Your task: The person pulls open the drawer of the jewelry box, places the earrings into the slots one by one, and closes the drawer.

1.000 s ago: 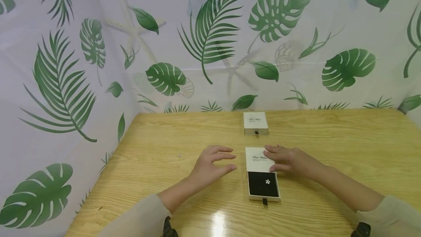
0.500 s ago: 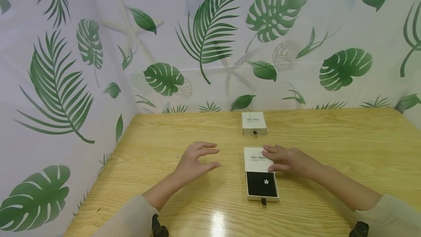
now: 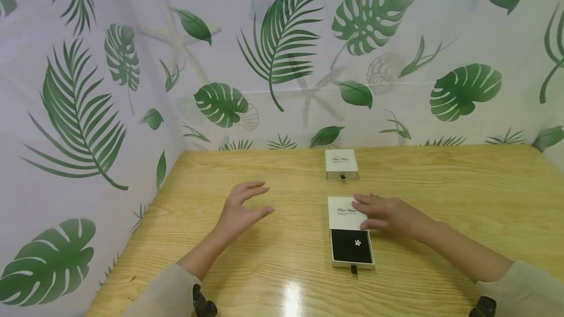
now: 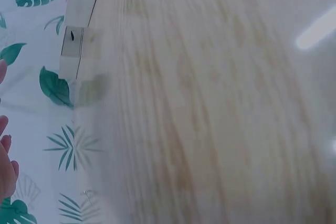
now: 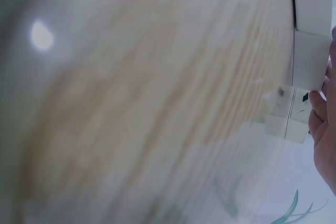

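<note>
A small white "Best Wishes" jewelry box (image 3: 343, 219) sits in front of me, its drawer (image 3: 345, 256) slid out towards me. In the drawer's black lining lies a white flower-shaped stud (image 3: 358, 242). My right hand (image 3: 387, 213) rests its fingers on the sleeve's right side, thumb near the sleeve's front edge. In the right wrist view, that hand's fingers (image 5: 317, 114) lie along the box (image 5: 315, 56). My left hand (image 3: 238, 212) hovers to the left, fingers and thumb apart, holding nothing. A tiny metallic piece (image 4: 86, 196), kind unclear, lies on the table in the left wrist view.
A second, closed white box (image 3: 341, 164) stands farther back on the wooden table (image 3: 423, 180). Behind the table and along its left hangs a leaf-patterned cloth (image 3: 282, 53). A small dark mark (image 3: 133, 278) shows at the table's left.
My left hand has moved leftwards and slightly away from me, off from the open box, and now covers the tiny metallic piece in the head view. The right hand and both boxes stay put.
</note>
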### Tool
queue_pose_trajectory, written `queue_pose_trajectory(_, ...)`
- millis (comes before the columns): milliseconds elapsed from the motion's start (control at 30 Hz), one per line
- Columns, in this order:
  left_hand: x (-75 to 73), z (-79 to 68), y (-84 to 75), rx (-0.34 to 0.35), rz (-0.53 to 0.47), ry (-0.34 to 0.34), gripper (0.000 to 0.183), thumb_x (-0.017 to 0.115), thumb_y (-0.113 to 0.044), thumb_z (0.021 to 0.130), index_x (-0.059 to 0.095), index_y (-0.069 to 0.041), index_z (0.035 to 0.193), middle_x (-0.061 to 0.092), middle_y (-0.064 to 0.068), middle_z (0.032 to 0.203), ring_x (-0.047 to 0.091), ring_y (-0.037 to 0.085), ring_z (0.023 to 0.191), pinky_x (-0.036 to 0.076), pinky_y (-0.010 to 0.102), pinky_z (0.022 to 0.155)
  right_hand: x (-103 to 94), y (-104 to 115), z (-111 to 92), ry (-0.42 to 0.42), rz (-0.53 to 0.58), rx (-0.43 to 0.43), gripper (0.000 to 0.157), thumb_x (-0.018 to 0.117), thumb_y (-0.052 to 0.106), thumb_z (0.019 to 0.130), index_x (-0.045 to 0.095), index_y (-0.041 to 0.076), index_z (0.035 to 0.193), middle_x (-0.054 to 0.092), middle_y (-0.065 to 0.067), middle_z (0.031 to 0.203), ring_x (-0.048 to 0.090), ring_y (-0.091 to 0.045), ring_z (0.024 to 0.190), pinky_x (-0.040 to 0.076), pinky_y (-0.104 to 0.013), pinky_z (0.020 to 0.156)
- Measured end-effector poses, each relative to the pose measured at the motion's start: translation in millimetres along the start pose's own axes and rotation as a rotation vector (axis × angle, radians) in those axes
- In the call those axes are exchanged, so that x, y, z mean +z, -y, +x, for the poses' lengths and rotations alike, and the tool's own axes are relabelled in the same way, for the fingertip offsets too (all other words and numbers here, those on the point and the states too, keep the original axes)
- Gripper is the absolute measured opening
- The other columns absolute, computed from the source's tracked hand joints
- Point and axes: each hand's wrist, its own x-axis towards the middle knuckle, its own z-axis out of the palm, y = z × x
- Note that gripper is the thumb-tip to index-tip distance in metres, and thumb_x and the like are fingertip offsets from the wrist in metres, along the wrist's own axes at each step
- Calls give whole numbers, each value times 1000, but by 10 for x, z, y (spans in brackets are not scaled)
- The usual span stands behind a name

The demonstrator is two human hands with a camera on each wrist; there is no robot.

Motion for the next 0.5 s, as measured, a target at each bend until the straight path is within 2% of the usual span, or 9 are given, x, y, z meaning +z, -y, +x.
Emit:
queue_pose_trajectory(133,-71,-4,65,-6,20,-16,45,81,-15,75,67,-5,116,56,7,126,42,28,124,41,53,97,5,-7,1,-4,-1,-5,52,73,26,80,61,-1,123,56,-22,127,56,-45,110,48,-52,86)
queue_pose_trajectory(333,-166,-11,173,28,79,-42,42,81,-14,74,69,-4,112,58,13,124,44,33,122,40,56,97,5,-5,1,6,-6,11,52,73,27,81,61,0,123,56,-21,128,56,-43,112,47,-52,87)
queue_pose_trajectory(500,-238,-25,283,4,89,-33,42,82,-14,73,68,-4,112,58,14,124,45,34,122,39,57,97,5,3,-2,8,-10,18,52,73,26,80,61,-1,123,55,-21,128,55,-42,112,47,-51,88)
